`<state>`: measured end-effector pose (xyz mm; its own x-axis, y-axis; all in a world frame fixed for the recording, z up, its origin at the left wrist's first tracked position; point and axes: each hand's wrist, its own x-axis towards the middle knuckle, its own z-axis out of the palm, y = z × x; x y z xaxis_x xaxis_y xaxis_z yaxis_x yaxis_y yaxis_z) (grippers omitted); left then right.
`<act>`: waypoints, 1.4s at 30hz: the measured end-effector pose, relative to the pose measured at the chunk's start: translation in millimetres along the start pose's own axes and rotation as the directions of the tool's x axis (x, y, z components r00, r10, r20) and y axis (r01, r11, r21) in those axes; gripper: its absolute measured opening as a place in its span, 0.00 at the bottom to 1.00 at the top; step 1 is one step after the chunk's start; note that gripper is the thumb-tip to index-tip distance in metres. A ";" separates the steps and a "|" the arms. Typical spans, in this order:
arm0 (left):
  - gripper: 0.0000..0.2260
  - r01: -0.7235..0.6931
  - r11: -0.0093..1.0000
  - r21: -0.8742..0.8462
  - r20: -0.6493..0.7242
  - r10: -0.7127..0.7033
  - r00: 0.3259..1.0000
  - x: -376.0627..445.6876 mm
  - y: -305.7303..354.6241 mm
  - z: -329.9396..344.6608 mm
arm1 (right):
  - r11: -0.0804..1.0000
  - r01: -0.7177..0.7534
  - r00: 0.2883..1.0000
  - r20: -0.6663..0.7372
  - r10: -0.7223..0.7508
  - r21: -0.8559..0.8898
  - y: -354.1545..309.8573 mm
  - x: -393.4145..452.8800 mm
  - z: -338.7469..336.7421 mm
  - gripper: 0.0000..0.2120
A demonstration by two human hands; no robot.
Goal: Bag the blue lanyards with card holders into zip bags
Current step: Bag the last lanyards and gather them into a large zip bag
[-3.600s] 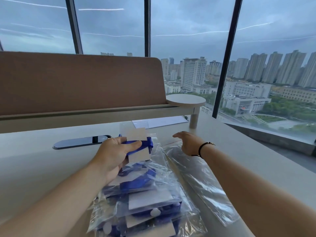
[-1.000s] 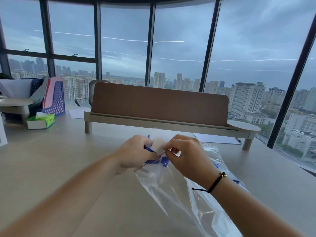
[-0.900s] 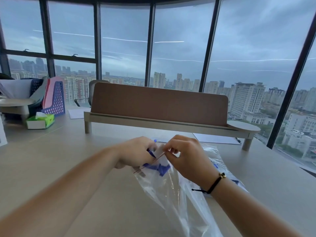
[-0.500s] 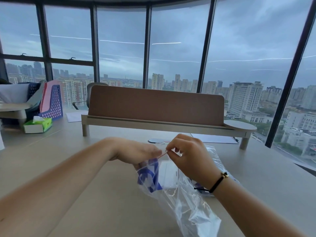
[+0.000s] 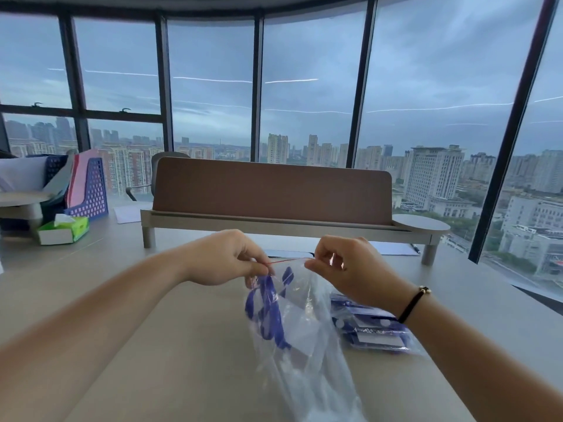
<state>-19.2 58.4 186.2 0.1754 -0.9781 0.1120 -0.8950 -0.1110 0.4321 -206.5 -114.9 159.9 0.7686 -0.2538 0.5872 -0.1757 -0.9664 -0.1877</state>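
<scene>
A clear zip bag (image 5: 307,339) hangs above the table with a blue lanyard (image 5: 268,312) and its pale card holder (image 5: 300,325) inside. My left hand (image 5: 225,258) pinches the left end of the bag's red zip strip. At the strip's right end my right hand (image 5: 347,269) pinches it as well, so the strip is stretched between them. A pile of bagged blue lanyards (image 5: 371,330) lies on the table under my right wrist.
A wooden desk riser (image 5: 274,208) with a brown back panel stands across the table beyond my hands. A green tissue box (image 5: 62,229) and blue file holders (image 5: 88,190) sit at the far left. Papers (image 5: 393,248) lie under the riser. Windows ring the room.
The lanyard and card holder have dropped fully into the bag. My hands have moved apart along the zip strip, the left going left and the right going right.
</scene>
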 end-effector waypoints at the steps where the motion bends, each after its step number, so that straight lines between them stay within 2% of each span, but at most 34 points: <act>1: 0.08 -0.011 1.000 0.009 -0.013 0.011 1.000 -0.6 0.6 -3.9 | 1.000 -0.014 0.997 0.071 0.013 0.020 3.5 -0.4 -4.5 0.14; 5: 0.04 -0.056 0.994 0.090 -0.079 0.063 0.995 -1.9 -2.5 -19.7 | 0.999 -0.032 0.953 0.302 0.030 0.004 12.7 -1.3 -23.8 0.14; 9: 0.03 -0.026 0.979 0.200 -0.167 0.061 0.984 -3.7 -4.9 -31.5 | 0.997 -0.075 0.929 0.366 0.056 0.036 23.6 1.4 -40.0 0.11; 12: 0.03 -0.020 0.986 0.163 -0.194 0.052 0.980 -8.1 -3.2 -41.5 | 0.988 -0.090 0.928 0.372 0.037 0.127 29.5 1.8 -51.0 0.07; 14: 0.03 -0.028 0.993 0.118 -0.216 0.053 0.975 -12.8 1.8 -48.0 | 0.982 -0.102 0.946 0.321 0.045 0.161 28.2 1.9 -60.4 0.08; 17: 0.05 -0.083 0.995 -0.051 -0.331 0.061 0.942 -17.7 10.9 -55.2 | 0.928 -0.130 0.984 0.161 0.077 0.350 22.0 2.5 -75.5 0.14; 19: 0.08 -0.108 0.987 -0.118 -0.379 0.056 0.924 -19.9 15.9 -59.5 | 0.902 -0.105 0.994 0.082 0.077 0.420 16.5 3.0 -83.4 0.13; 23: 0.05 -0.159 0.984 -0.075 -0.448 0.109 0.887 -26.2 30.3 -64.6 | 0.889 -0.066 0.997 -0.007 0.078 0.452 5.6 4.5 -98.6 0.09; 26: 0.03 -0.236 0.942 -0.240 -0.520 0.081 0.850 -29.4 37.7 -68.1 | 0.838 -0.055 0.987 -0.098 0.128 0.543 2.3 6.6 -110.5 0.07; 28: 0.07 -0.269 0.914 -0.305 -0.554 0.059 0.830 -29.8 40.0 -68.7 | 0.812 -0.035 0.977 -0.151 0.151 0.583 2.1 7.2 -115.5 0.08; 32: 0.18 -0.235 0.927 -0.294 -0.549 0.038 0.835 -24.8 41.5 -59.3 | 0.806 -0.067 0.971 -0.150 0.189 0.588 5.4 2.0 -117.7 0.13; 36: 0.15 -0.276 0.820 -0.502 -0.553 -0.059 0.831 -13.2 42.0 -41.9 | 0.707 -0.115 0.947 -0.139 0.290 0.698 15.5 -5.8 -113.8 0.10; 38: 0.14 -0.281 0.766 -0.578 -0.540 -0.101 0.836 -3.4 36.5 -26.4 | 0.612 -0.163 0.918 -0.109 0.382 0.774 25.3 -10.1 -104.8 0.09; 42: 0.17 -0.162 0.715 -0.680 -0.392 -0.167 0.905 12.7 24.4 26.0 | 0.395 -0.262 0.849 0.015 0.529 0.880 44.6 -24.6 -82.0 0.06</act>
<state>-49.5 38.7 174.9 0.4692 -0.7975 0.3793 -0.3890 0.1990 0.8995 -283.7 -155.1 201.7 0.5684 -0.7259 0.3873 0.2709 -0.2794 -0.9212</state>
